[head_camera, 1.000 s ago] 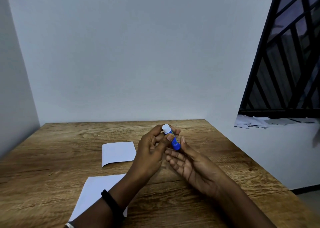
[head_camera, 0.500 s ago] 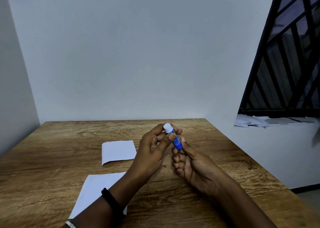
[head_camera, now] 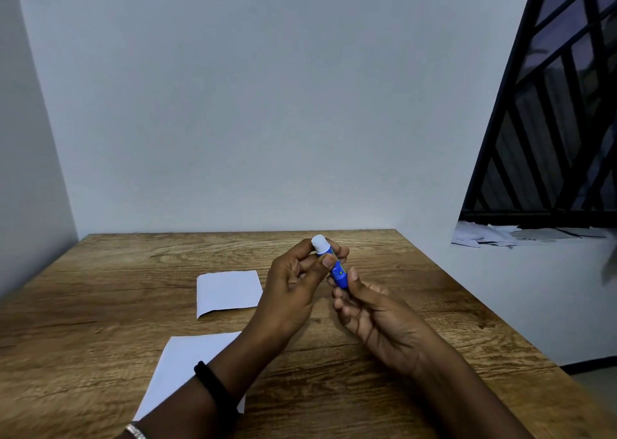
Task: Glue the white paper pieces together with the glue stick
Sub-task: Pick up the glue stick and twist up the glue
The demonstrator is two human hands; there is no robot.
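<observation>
Both hands hold a blue glue stick (head_camera: 335, 265) above the wooden table (head_camera: 417, 321). The left hand (head_camera: 293, 288) pinches its upper part just under the white cap (head_camera: 319, 242); the right hand (head_camera: 374, 318) grips its lower end. A small paper (head_camera: 228, 292) and a larger paper (head_camera: 187, 368) lie flat, apart, to the left.

Dim, cool, even light fills the room — no glare, only soft shadows on the wooden surface (head_camera: 100, 305) under the forearms. The barred window (head_camera: 551, 138) at 3 o'clock looks dusky. Wide-angle bending slants the walls at 9 and 3 o'clock — corners slightly blurred, centre reasonably sharp.
</observation>
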